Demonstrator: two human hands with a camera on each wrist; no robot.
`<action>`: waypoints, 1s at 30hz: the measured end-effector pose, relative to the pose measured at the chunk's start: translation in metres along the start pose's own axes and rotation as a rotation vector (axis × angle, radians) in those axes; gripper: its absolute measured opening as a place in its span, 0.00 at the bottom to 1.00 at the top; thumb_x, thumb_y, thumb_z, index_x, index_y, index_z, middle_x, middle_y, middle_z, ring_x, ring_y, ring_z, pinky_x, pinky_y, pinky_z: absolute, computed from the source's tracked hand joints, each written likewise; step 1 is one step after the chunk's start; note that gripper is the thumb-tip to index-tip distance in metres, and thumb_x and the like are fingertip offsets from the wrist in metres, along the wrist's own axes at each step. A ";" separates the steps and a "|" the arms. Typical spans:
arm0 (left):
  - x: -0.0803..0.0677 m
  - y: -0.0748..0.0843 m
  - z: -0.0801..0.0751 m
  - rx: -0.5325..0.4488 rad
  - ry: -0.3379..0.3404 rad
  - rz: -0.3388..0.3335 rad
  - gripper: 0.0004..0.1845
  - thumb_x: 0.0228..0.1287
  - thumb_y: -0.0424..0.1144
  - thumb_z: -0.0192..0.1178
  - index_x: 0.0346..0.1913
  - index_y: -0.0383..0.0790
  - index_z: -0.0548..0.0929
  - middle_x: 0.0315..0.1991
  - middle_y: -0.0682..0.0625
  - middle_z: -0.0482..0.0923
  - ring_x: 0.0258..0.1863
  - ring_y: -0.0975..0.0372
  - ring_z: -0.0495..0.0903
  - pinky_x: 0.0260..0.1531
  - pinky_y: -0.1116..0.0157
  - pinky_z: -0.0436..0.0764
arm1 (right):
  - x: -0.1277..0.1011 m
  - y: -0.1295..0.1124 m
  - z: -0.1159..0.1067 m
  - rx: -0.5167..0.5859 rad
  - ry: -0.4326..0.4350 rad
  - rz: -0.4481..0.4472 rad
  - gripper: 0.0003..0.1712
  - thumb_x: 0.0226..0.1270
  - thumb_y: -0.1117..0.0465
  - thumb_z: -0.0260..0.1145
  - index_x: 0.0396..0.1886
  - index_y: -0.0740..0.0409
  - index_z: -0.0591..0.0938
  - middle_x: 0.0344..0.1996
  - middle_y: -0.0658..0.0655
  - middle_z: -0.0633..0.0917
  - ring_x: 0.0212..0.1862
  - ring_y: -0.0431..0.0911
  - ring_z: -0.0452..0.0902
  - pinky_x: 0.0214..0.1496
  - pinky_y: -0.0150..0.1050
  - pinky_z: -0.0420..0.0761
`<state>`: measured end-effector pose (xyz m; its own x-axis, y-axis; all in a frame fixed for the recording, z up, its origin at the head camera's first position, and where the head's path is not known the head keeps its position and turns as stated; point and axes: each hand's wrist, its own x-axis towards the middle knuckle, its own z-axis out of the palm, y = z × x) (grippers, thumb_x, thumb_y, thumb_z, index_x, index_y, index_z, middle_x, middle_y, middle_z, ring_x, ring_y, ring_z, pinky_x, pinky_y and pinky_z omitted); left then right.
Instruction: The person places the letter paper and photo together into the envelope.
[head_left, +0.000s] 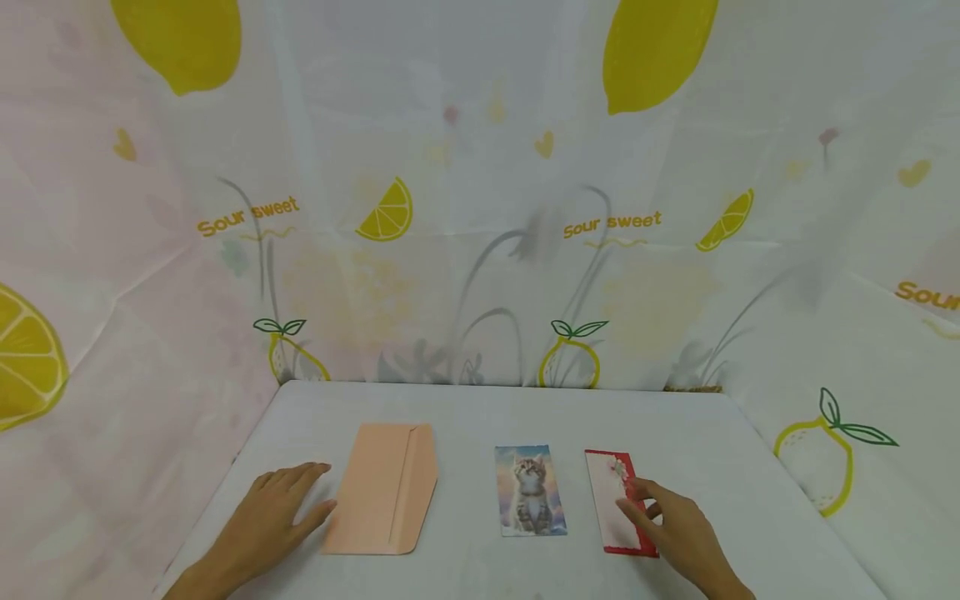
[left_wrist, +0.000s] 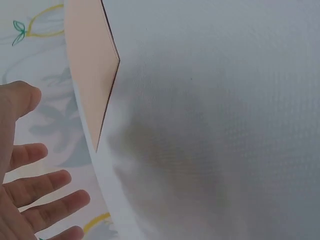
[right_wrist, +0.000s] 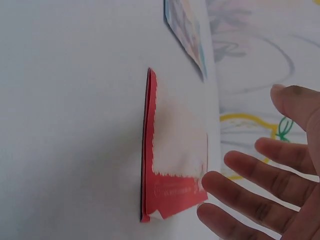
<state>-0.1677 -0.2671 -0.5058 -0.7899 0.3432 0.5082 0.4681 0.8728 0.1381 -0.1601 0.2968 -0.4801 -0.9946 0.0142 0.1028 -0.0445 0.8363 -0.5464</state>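
A white cloth-covered table is walled by lemon-printed curtains. The right hand, fingers spread, rests on the red-bordered white card, partly hiding its near right edge. The left hand lies flat, fingers slightly apart, just beside the peach paper envelope; a kitten photo card lies between envelope and red-bordered card

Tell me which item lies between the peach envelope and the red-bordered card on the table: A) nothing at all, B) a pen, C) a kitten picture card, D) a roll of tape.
C: the kitten picture card lies flat between the peach envelope on its left and the red-bordered card on its right.
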 end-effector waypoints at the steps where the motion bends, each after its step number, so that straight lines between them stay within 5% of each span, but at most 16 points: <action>1: 0.000 0.001 0.001 -0.017 -0.001 0.000 0.27 0.65 0.50 0.71 0.60 0.38 0.81 0.57 0.43 0.83 0.55 0.47 0.82 0.53 0.42 0.73 | 0.000 -0.001 0.003 0.012 0.004 -0.010 0.25 0.67 0.43 0.72 0.57 0.52 0.85 0.42 0.46 0.88 0.34 0.36 0.81 0.30 0.33 0.77; 12: 0.003 0.017 0.008 -0.160 -0.076 -0.053 0.27 0.68 0.51 0.69 0.63 0.40 0.80 0.60 0.42 0.80 0.56 0.45 0.80 0.50 0.40 0.77 | 0.007 -0.020 0.028 0.127 -0.055 -0.111 0.20 0.69 0.48 0.72 0.53 0.53 0.86 0.35 0.42 0.87 0.29 0.32 0.78 0.32 0.33 0.78; 19: 0.008 0.022 0.016 -0.154 -0.079 -0.027 0.30 0.68 0.53 0.68 0.65 0.40 0.78 0.60 0.40 0.79 0.55 0.46 0.78 0.50 0.41 0.77 | 0.012 -0.033 0.042 0.201 -0.137 -0.157 0.21 0.71 0.49 0.70 0.55 0.56 0.85 0.36 0.46 0.87 0.27 0.36 0.79 0.23 0.35 0.78; 30: 0.009 0.032 0.022 -0.139 -0.091 -0.010 0.36 0.64 0.55 0.70 0.68 0.39 0.75 0.59 0.40 0.79 0.53 0.47 0.78 0.48 0.43 0.77 | 0.014 -0.050 0.068 0.243 -0.202 -0.283 0.20 0.71 0.51 0.70 0.54 0.58 0.85 0.34 0.46 0.87 0.28 0.33 0.78 0.30 0.33 0.78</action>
<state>-0.1685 -0.2282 -0.5153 -0.8245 0.3704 0.4279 0.5054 0.8220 0.2623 -0.1785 0.2184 -0.5078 -0.9374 -0.3248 0.1252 -0.3150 0.6381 -0.7026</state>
